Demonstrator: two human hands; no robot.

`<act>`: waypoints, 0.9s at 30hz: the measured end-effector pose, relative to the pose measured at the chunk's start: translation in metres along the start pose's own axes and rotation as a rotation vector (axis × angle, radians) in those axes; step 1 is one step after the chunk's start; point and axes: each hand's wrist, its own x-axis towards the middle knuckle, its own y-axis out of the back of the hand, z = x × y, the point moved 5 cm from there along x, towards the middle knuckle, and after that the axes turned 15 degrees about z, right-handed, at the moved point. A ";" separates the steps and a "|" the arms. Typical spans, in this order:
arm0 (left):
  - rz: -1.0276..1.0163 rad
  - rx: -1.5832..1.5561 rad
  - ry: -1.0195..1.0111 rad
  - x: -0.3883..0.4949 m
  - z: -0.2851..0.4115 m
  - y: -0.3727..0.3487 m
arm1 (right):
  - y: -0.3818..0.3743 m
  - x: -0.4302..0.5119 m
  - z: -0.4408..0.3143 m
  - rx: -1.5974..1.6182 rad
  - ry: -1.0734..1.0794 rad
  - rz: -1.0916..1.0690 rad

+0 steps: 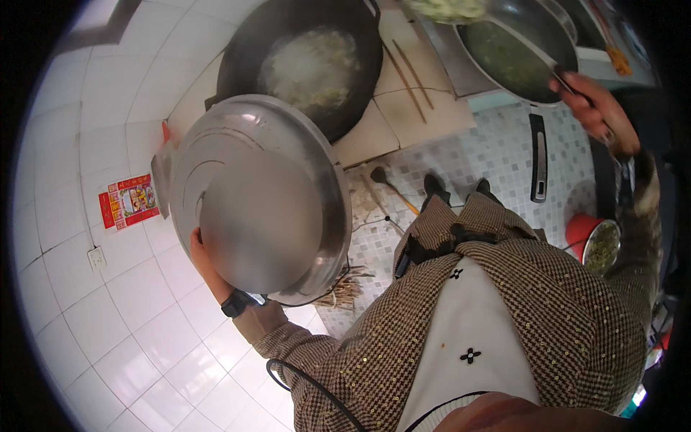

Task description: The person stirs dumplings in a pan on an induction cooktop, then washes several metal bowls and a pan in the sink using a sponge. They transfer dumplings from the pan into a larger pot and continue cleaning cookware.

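Note:
My left hand (pixel 202 256), partly hidden, grips a large domed metal lid (pixel 216 146) at its handle side. The lid is tilted on edge at the near left of a wide black wok (pixel 237 70). Steaming pale food (pixel 313 67) lies in the wok's bottom. In my right hand (pixel 596 105) is the dark grip of a long-handled metal scoop (pixel 522 42). Pale green food pieces (pixel 445 7) fill the scoop's head at the top edge. Beneath its handle stands a pan (pixel 568 65) of greenish liquid (pixel 496 56), with a black pan handle (pixel 538 162) pointing towards me.
Two chopsticks (pixel 407 75) lie on the tiled stove top (pixel 397 121) between wok and pan. A shovel-like tool (pixel 397 189) and thin sticks (pixel 345 286) are on the floor. At right stands a red bucket (pixel 578 233). A tiled wall (pixel 70 291) borders the left.

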 end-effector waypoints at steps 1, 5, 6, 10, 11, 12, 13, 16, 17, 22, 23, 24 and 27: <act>-0.005 0.027 0.013 -0.002 0.004 0.005 | -0.019 0.016 -0.009 -0.050 0.031 -0.074; -0.045 0.011 0.011 0.001 0.015 0.018 | -0.115 0.118 -0.019 -0.026 -0.105 -0.228; -0.033 -0.012 0.021 0.005 0.015 0.020 | -0.141 0.145 -0.022 -0.294 0.103 -0.266; -0.040 -0.031 -0.054 0.031 0.024 0.016 | -0.217 0.211 -0.013 -0.789 0.805 -0.262; -0.074 -0.032 -0.022 0.038 0.022 0.012 | -0.225 0.219 -0.009 -0.930 0.872 -0.095; -0.090 -0.050 0.011 0.044 0.025 0.009 | -0.225 0.225 -0.006 -0.989 0.886 0.062; -0.110 -0.012 -0.035 0.049 0.030 0.005 | -0.222 0.225 -0.006 -1.001 0.874 0.180; -0.101 0.008 -0.131 0.062 0.048 -0.009 | -0.204 0.209 -0.016 -0.792 0.688 0.218; -0.101 0.011 -0.153 0.066 0.054 -0.017 | -0.197 0.201 -0.021 -0.557 0.558 0.034; -0.144 0.006 -0.299 0.124 0.099 -0.090 | -0.138 0.123 -0.053 0.428 -0.272 -0.485; -0.171 0.016 -0.306 0.138 0.109 -0.111 | -0.125 0.095 -0.060 0.609 -0.477 -0.678; -0.192 0.014 -0.314 0.154 0.121 -0.133 | -0.102 0.081 -0.063 0.548 -0.216 -0.516; -0.231 -0.017 -0.340 0.192 0.165 -0.199 | -0.039 0.030 -0.074 0.219 0.288 -0.136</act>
